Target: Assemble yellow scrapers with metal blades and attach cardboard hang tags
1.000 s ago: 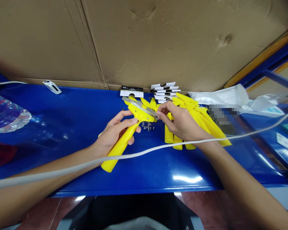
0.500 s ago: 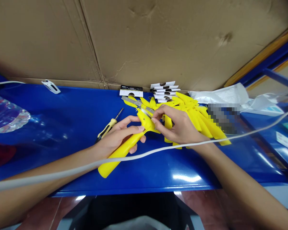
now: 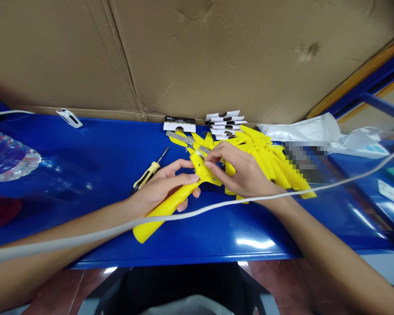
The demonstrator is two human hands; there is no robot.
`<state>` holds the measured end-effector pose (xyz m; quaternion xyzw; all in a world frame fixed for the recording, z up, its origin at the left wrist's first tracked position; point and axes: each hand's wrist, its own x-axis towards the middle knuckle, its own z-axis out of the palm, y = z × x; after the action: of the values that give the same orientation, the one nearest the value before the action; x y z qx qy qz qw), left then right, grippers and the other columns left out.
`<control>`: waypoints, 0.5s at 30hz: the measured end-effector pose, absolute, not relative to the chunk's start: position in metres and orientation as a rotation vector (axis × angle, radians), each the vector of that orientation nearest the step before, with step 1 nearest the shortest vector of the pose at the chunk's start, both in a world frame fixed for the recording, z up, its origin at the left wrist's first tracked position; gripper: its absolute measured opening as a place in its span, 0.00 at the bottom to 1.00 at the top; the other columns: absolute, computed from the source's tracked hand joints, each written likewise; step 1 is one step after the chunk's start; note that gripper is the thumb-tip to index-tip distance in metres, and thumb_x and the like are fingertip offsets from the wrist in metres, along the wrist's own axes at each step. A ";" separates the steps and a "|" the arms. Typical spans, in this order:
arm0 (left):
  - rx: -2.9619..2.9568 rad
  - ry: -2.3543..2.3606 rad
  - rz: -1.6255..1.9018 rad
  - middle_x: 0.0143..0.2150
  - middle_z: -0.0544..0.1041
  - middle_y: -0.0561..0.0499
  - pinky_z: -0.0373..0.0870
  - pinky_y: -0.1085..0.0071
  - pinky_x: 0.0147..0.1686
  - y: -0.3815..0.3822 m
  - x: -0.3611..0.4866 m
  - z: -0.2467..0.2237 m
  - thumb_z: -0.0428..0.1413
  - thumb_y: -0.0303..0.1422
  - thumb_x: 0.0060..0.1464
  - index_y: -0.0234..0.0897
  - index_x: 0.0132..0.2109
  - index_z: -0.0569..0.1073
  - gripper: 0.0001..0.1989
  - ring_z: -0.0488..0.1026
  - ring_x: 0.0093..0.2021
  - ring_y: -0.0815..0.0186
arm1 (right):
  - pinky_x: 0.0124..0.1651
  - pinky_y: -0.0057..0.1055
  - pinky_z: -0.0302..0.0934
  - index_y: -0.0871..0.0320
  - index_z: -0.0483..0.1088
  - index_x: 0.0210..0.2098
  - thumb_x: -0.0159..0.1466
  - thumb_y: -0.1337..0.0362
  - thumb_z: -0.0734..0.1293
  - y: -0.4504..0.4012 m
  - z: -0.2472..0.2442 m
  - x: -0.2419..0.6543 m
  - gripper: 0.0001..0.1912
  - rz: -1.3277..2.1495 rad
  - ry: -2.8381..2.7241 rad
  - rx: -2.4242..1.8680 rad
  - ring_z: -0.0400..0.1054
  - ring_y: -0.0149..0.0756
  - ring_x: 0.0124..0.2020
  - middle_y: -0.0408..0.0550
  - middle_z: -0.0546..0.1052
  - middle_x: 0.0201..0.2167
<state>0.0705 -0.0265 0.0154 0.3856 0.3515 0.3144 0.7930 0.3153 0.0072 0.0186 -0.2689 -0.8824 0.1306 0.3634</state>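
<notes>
My left hand point(image 3: 170, 183) is closed around the upper handle of a yellow plastic scraper point(image 3: 174, 202), which lies slantwise above the table with its wide head up and to the right. The thumb presses at the neck. My right hand point(image 3: 241, 168) pinches thumb and forefinger at the edge of the scraper's head, on a thin silvery blade point(image 3: 200, 154); the fingers hide much of it. Behind the right hand spreads a pile of yellow scrapers point(image 3: 276, 164). A screwdriver point(image 3: 147, 175) with a cream and black handle lies beside my left hand.
A small black and white box point(image 3: 179, 124) and a stack of flat white boxes point(image 3: 225, 124) stand against the cardboard wall. A white cable point(image 3: 223, 203) crosses in front of both forearms. A white packet point(image 3: 298, 131) lies right, a plastic bottle point(image 3: 11, 155) left.
The scraper's head has tilted slightly, and its handle end has shifted a little left. My right fingertips have moved slightly left and up along the head's edge.
</notes>
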 end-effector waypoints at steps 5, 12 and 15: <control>0.844 0.759 0.660 0.30 0.83 0.52 0.66 0.79 0.16 -0.027 0.071 0.016 0.71 0.38 0.62 0.42 0.53 0.69 0.21 0.74 0.17 0.69 | 0.57 0.48 0.71 0.50 0.71 0.50 0.79 0.65 0.67 0.009 0.017 0.314 0.03 0.321 -2.269 -0.676 0.74 0.48 0.55 0.53 0.78 0.50; 0.865 0.725 0.646 0.30 0.84 0.52 0.67 0.80 0.16 -0.026 0.070 0.013 0.70 0.38 0.64 0.42 0.55 0.68 0.20 0.75 0.17 0.69 | 0.56 0.48 0.73 0.50 0.73 0.47 0.77 0.66 0.70 0.008 0.017 0.309 0.03 0.350 -2.174 -0.626 0.74 0.46 0.52 0.52 0.77 0.46; 0.864 0.726 0.649 0.30 0.84 0.51 0.67 0.80 0.17 -0.026 0.070 0.012 0.69 0.37 0.65 0.42 0.55 0.68 0.20 0.75 0.17 0.69 | 0.57 0.47 0.72 0.51 0.74 0.46 0.77 0.65 0.71 0.007 0.017 0.308 0.02 0.403 -2.152 -0.641 0.75 0.46 0.52 0.51 0.78 0.46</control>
<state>0.0698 -0.0257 0.0116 0.4023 0.3377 0.3021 0.7955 0.3080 0.0071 0.0172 -0.2555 -0.8574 0.1605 0.4169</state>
